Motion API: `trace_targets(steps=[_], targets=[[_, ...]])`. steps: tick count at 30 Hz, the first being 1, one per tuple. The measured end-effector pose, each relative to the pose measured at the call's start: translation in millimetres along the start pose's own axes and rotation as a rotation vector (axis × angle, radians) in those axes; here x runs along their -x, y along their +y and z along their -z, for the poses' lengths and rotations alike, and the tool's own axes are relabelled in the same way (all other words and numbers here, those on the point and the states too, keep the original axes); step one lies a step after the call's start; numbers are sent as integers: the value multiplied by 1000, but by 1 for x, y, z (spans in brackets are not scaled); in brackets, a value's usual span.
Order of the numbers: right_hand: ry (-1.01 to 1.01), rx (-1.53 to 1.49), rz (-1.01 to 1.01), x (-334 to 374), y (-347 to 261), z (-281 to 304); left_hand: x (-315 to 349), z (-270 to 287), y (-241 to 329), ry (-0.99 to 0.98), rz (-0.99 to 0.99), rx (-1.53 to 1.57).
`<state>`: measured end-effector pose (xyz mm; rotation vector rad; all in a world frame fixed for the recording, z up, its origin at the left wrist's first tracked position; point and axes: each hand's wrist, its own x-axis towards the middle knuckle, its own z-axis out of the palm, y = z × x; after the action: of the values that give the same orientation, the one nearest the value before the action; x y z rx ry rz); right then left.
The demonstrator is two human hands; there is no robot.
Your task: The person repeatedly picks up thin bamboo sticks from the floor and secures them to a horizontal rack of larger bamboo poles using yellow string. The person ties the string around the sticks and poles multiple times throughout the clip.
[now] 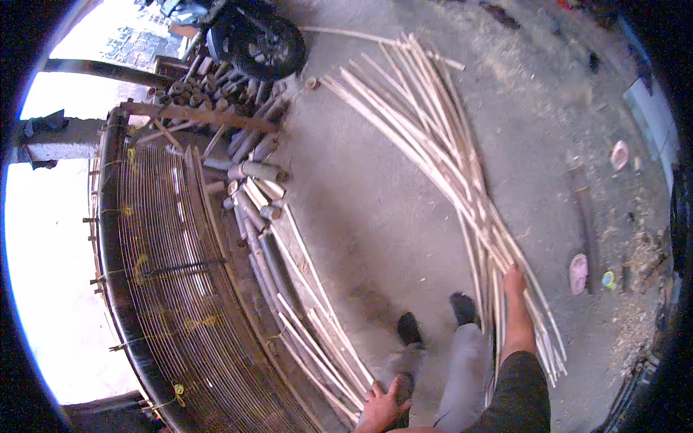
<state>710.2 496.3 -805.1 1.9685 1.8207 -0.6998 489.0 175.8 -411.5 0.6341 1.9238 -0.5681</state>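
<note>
A long loose bundle of pale split bamboo strips (473, 195) lies on the floor in front of me and to the right, fanning out at its far and near ends. My right hand (514, 280) reaches down to the near part of the bundle and is closed on strips there; its fingertips are partly hidden. Low in the view, my left hand (385, 405) has its fingers spread, by my left leg and the near ends of a smaller group of bamboo strips (339, 351). It grips nothing that I can see.
At left stands a rack of thin parallel strips (166, 238) tied with yellow cord. Cut bamboo poles (256, 171) and stacked pieces lie beyond it, near a motorcycle wheel (267, 47). Pink slippers (579, 273), a dark stick (583, 209) and shavings (639, 292) lie at right.
</note>
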Motion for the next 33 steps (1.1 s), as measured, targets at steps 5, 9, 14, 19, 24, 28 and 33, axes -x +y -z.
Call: trace_targets(steps=[5, 9, 14, 19, 24, 28, 33], targets=[[140, 101, 135, -19, 19, -44, 8, 65, 55, -145, 119, -50], [69, 102, 254, -13, 0, -34, -7, 14, 14, 172, -76, -140], [173, -606, 397, 95, -24, 51, 5, 10, -2, 19, 3, 16], [407, -652, 462, 239, -98, 215, 8, -24, -41, -80, 41, 259], [488, -798, 698, 312, -172, 375, 31, 11, -36, 223, -15, 674], [430, -959, 914, 347, -281, 463, 69, 92, -36, 709, -265, 877], [102, -1143, 1306, 481, -462, 501, 199, 214, -94, 1242, -380, 1020]])
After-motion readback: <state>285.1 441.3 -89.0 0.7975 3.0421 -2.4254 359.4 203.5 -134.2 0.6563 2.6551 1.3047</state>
